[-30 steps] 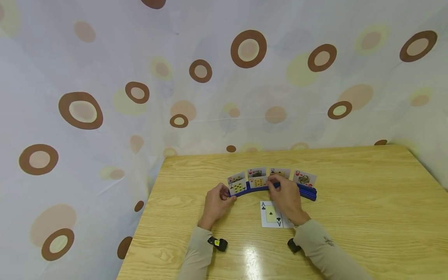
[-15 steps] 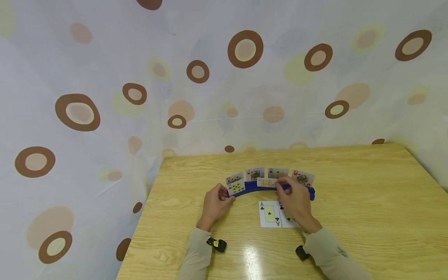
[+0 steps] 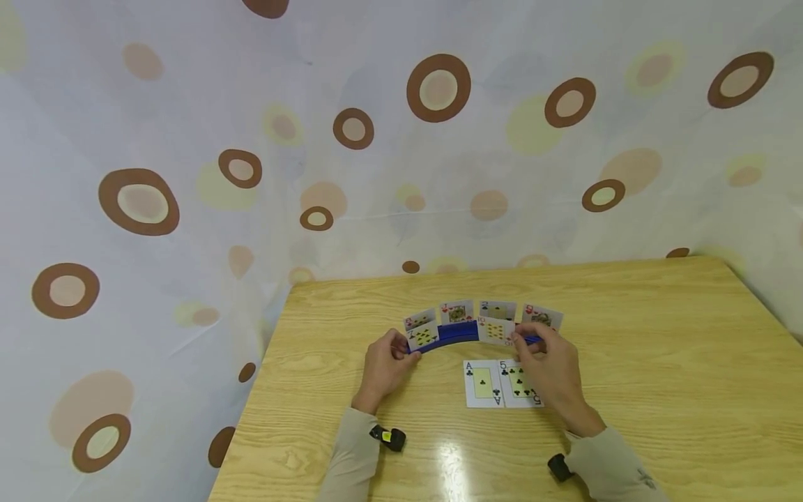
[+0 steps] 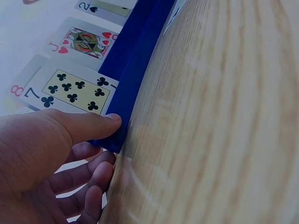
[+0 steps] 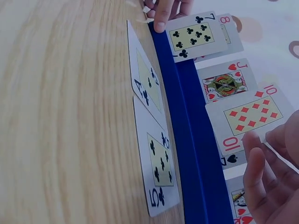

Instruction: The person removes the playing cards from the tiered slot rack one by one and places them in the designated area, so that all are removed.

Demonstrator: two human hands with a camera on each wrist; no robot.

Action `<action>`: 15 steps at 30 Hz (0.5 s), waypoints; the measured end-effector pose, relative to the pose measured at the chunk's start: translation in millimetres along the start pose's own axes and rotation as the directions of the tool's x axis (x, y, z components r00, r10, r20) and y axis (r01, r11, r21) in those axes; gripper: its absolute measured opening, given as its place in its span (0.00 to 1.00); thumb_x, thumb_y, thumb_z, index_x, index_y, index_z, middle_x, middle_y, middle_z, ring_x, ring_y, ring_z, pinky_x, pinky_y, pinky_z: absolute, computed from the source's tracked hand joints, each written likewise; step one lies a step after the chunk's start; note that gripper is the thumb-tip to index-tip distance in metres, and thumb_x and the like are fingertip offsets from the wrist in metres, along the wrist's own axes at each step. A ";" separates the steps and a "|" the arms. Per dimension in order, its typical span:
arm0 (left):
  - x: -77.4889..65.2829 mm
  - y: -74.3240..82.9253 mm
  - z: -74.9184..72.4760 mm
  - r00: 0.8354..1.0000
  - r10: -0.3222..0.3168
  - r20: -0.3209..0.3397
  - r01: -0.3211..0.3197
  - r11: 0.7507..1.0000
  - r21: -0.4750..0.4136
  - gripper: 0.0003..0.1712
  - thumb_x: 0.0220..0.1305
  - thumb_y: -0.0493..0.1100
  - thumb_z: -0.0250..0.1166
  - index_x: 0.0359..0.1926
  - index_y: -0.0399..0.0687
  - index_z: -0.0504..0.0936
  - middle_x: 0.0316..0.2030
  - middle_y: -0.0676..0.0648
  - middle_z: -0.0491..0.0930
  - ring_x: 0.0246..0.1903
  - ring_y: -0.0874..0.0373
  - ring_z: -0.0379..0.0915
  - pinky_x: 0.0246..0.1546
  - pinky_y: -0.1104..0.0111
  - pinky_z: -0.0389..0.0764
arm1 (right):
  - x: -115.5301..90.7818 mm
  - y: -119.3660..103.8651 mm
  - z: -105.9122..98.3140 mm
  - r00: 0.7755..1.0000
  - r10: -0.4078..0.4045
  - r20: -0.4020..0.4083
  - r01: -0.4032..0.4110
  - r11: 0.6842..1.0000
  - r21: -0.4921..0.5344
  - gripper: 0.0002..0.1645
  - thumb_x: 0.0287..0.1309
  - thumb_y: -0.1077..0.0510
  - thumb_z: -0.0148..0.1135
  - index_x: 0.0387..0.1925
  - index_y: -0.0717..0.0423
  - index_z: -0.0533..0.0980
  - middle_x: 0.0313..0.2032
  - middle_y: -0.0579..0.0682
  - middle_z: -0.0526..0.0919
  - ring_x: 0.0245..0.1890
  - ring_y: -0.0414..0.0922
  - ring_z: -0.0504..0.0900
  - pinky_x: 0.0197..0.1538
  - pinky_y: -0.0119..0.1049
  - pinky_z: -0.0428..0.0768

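Note:
My left hand (image 3: pixel 384 366) grips the left end of a blue curved card holder (image 3: pixel 456 333), its thumb on the front side. A seven of clubs (image 4: pixel 77 88) stands in the holder just above that thumb, partly covering a red eight (image 5: pixel 233 39). My right hand (image 3: pixel 555 366) pinches a ten of diamonds (image 3: pixel 495 330) by its right edge, between thumb and fingers. The ten is tilted in front of the holder and overlaps the two of spades (image 3: pixel 498 307). The jack of hearts (image 5: pixel 226 84) stands in the back row, left of the two.
An ace of clubs (image 3: pixel 482 383) and a five of clubs (image 3: pixel 516 383) lie face up side by side on the wooden table (image 3: pixel 677 362), before the holder. A red face card (image 3: pixel 541 316) stands at the holder's right. Patterned cloth (image 3: pixel 439 167) hangs behind the table.
My right hand has moved right with the ten of diamonds, from in front of the jack to in front of the two. More of the five of clubs shows. My left hand stays put.

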State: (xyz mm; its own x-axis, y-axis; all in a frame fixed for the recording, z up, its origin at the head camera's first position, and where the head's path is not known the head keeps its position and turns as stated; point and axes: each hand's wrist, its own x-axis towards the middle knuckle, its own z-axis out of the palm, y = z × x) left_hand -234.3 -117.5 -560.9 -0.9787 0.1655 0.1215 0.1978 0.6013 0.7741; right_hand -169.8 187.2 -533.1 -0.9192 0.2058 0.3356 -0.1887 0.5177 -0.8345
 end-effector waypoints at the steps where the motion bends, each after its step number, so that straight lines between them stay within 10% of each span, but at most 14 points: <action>1: 0.2 -0.1 0.0 1.000 0.001 0.001 -0.001 1.000 0.001 0.13 0.67 0.41 0.79 0.45 0.41 0.83 0.40 0.43 0.86 0.35 0.62 0.78 0.38 0.74 0.79 | -1.2 -0.4 -2.3 1.000 0.001 0.002 -0.001 1.000 -0.007 0.07 0.73 0.65 0.69 0.50 0.60 0.86 0.42 0.59 0.91 0.28 0.38 0.86 0.29 0.25 0.80; 15: 0.7 -0.3 0.2 1.000 0.017 -0.002 -0.017 1.000 -0.002 0.14 0.67 0.40 0.79 0.45 0.40 0.83 0.39 0.42 0.86 0.35 0.62 0.79 0.38 0.75 0.80 | -15.6 1.9 -20.7 1.000 -0.014 -0.009 0.013 0.996 -0.090 0.06 0.72 0.65 0.69 0.47 0.61 0.85 0.39 0.58 0.92 0.28 0.33 0.83 0.27 0.25 0.79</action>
State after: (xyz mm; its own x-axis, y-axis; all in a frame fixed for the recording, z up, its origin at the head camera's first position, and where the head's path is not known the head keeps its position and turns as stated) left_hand -235.0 -117.4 -561.2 -0.9754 0.1739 0.1357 0.2140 0.5968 0.7733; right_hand -148.7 202.2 -530.9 -0.9133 0.2064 0.3511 -0.1688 0.5926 -0.7876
